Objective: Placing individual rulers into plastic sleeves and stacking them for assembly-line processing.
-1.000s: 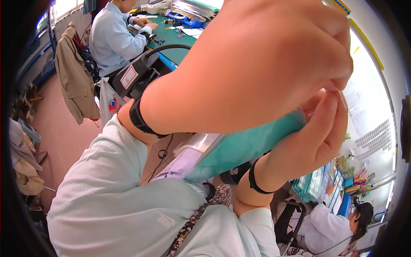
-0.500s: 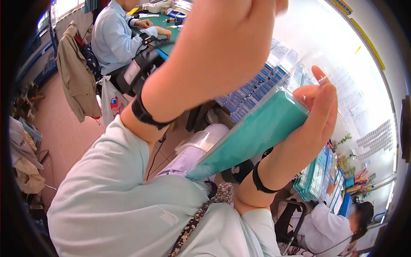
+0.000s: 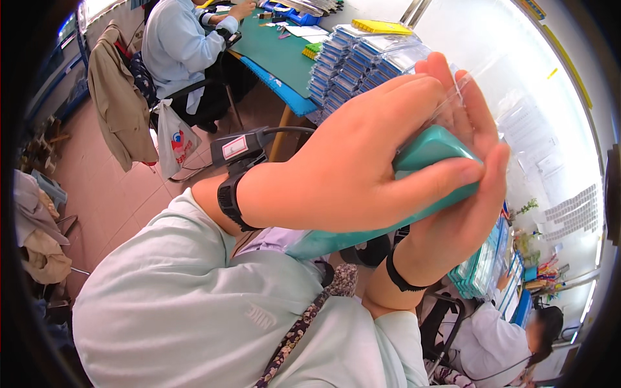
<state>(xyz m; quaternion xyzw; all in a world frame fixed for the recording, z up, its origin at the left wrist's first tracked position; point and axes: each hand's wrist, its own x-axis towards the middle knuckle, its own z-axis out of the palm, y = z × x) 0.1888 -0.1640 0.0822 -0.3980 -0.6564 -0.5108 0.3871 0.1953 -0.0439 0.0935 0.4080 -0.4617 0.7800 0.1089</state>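
Note:
A teal, flat, long piece in a clear plastic bag (image 3: 343,240) lies slanted in front of me, its lower end near my lap and its upper end between my hands. Across its upper end reaches my left hand (image 3: 356,155), thumb pressed on the teal surface and the other fingers at the loose film. From the right side my right hand (image 3: 469,194) cups the same end, its fingers behind the film. Clear film sticks out past the fingertips. The left hand hides much of the piece's middle.
Stacked clear and blue cases (image 3: 352,71) stand on a green table (image 3: 278,58). A co-worker in light blue (image 3: 181,45) sits there; another person in white (image 3: 495,336) sits at lower right beside teal cases (image 3: 475,271). A beige jacket (image 3: 116,103) and white bag (image 3: 173,139) hang at left.
My left hand has come down from above onto the upper end of the bagged teal piece, gripping it there. The right hand has stayed about in place. The case stacks show more fully.

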